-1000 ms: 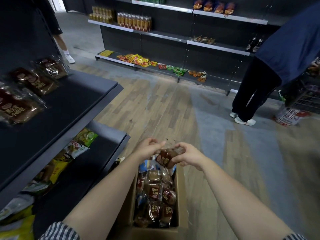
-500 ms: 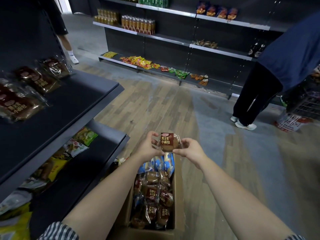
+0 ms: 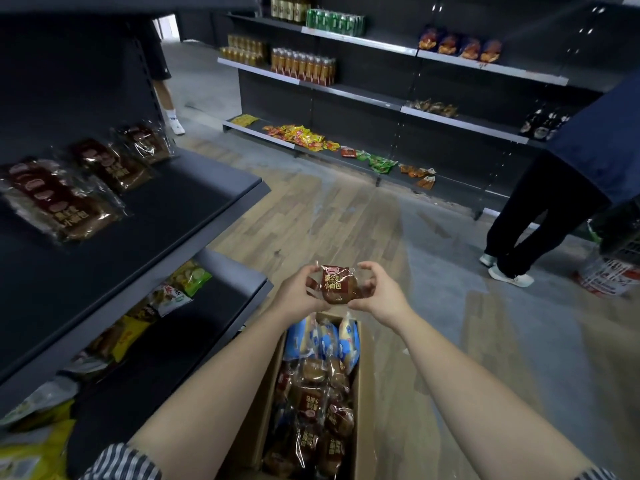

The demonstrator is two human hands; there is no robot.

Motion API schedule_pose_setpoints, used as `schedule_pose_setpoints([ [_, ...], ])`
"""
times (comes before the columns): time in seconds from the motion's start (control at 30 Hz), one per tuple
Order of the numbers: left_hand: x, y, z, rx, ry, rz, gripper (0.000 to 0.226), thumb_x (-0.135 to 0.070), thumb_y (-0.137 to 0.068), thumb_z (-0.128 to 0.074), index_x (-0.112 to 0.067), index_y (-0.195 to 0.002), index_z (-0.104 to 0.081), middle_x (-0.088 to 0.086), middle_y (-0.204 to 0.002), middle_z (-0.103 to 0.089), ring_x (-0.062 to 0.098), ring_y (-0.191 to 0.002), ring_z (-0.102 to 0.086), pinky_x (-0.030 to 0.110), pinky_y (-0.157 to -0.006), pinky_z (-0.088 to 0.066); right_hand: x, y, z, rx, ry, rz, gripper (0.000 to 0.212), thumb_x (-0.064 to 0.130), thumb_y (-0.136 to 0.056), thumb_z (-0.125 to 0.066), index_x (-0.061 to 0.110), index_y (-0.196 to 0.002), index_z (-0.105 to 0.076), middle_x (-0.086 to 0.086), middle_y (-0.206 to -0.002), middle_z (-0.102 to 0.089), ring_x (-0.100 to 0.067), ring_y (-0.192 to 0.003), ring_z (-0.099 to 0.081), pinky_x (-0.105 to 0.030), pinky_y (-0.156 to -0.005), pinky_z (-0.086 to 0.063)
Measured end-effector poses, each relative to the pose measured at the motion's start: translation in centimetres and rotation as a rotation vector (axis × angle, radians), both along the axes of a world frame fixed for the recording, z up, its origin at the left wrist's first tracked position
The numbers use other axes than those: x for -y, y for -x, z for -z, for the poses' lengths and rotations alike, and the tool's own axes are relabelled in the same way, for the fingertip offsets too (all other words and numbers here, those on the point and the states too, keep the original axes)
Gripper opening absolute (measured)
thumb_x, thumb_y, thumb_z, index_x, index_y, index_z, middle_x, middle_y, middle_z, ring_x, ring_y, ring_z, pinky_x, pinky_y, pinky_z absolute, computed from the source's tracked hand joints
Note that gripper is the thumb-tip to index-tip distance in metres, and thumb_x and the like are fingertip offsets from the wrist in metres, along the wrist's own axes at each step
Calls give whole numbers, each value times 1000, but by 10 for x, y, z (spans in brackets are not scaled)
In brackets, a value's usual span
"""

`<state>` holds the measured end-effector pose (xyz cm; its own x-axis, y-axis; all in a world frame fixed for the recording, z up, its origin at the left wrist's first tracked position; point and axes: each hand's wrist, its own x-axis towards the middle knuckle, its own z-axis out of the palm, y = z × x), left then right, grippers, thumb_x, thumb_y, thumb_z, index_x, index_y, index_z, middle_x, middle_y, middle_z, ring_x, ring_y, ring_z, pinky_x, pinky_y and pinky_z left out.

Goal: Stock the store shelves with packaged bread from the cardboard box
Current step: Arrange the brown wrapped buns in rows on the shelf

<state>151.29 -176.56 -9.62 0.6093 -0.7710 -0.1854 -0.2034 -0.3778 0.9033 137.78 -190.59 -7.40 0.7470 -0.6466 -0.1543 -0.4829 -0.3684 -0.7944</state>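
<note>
On the upper shelf (image 3: 194, 202) at the left, three long brown bread packs (image 3: 59, 199) lie flat toward its back edge; the front edge and right-hand corner are bare. The lower shelf (image 3: 225, 296) carries snack bags (image 3: 180, 285) along its left part.

Further right, the left hand (image 3: 298, 292) grips the left edge of a small bread packet (image 3: 337, 284), fingers curled round it. The packet is held upright in the air, label toward the camera, above the far end of the cardboard box (image 3: 363, 393). The box stands on the floor just beside the lower shelf's front edge and is full of wrapped bread. The right hand (image 3: 379, 296) cups the packet's right edge — fingers curved and a little spread above, thumb beneath. How firmly it bears on the clear film I cannot tell.

The step in hand looks like carrying this packet to the upper shelf. To do it well, I judge, hold it by the wrapper's edges without squeezing the loaf. Swing it left and lay it flat — label up, turned like the three packs — beside the nearest one, toward the right-hand corner and not overlapping.
</note>
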Motion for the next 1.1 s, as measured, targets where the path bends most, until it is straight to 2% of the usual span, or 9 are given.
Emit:
schedule_pose_setpoints([
  [0.2,-8,-28,-5,56,-19,-35,67,-3,-77,-75,-18,-136,-47,3,-119,-61,6,-88,-59,7,-58,-42,0,-37,-4,-28,35,-92,83,5,-67,-85,23,-136,-43,9,-84,-59,-4,-79,-59,-21,-71,-47],
  [0.3,-15,-38,-11,110,-6,-66,67,-6,-78,-76,-15,-137,-45,2,-119,-62,6,-88,-58,4,-59,-41,-3,-56,-7,-25,75,-127,82,6,-66,-86,23,-135,-44,5,-97,-60,-8,-82,-61,-19,-70,-47],
  [0.37,-18,-43,-15,163,18,-101,84,-14,-78,-80,-18,-148,-33,-2,-117,-60,13,-100,-60,12,-72,-45,-4,-69,-10,-15,83,-146,84,4,-66,-86,22,-137,-44,2,-109,-58,-11,-85,-61,-19,-69,-49],
  [0.47,-25,-52,-22,255,44,-157,104,-19,-80,-79,-27,-157,-9,-1,-119,-60,15,-108,-61,22,-85,-47,-4,-92,-20,15,118,-188,83,2,-66,-84,20,-138,-47,3,-107,-58,-9,-83,-59,-11,-64,-42],
  [0.63,-35,-75,-41,431,33,-247,92,-13,-84,-74,-21,-157,-17,12,-142,-50,25,-126,-53,34,-99,-48,-6,-138,-43,71,176,-277,83,1,-66,-83,19,-139,-47,-1,-107,-59,-21,-94,-62,-33,-82,-51],
  [0.7,-41,-86,-49,513,-39,-301,90,-16,-86,-73,-21,-156,-17,11,-145,-47,26,-129,-51,32,-99,-44,-12,-156,-52,101,197,-328,82,5,-67,-83,21,-139,-46,-3,-109,-60,-24,-98,-62,-40,-87,-53],
  [0.83,-62,-103,-67,568,-60,-437,92,-16,-84,-73,-24,-156,-16,11,-145,-48,28,-128,-51,42,-103,-45,-28,-193,-65,169,267,-428,79,15,-70,-83,17,-139,-45,-11,-121,-63,-29,-108,-61,-42,-88,-51],
  [1.0,-90,-112,-79,614,-99,-625,95,-15,-86,-69,-26,-157,-8,11,-135,-55,27,-112,-60,33,-87,-49,-52,-237,-76,227,368,-613,71,18,-77,-78,15,-140,-44,-11,-129,-61,-31,-115,-58,-31,-85,-44],
  [1.1,-102,-118,-79,605,-115,-745,98,-14,-85,-70,-21,-157,-3,11,-131,-60,27,-107,-63,39,-89,-52,-68,-260,-79,260,417,-712,69,28,-78,-79,12,-136,-46,-11,-129,-61,-32,-115,-58,-34,-88,-44],
])
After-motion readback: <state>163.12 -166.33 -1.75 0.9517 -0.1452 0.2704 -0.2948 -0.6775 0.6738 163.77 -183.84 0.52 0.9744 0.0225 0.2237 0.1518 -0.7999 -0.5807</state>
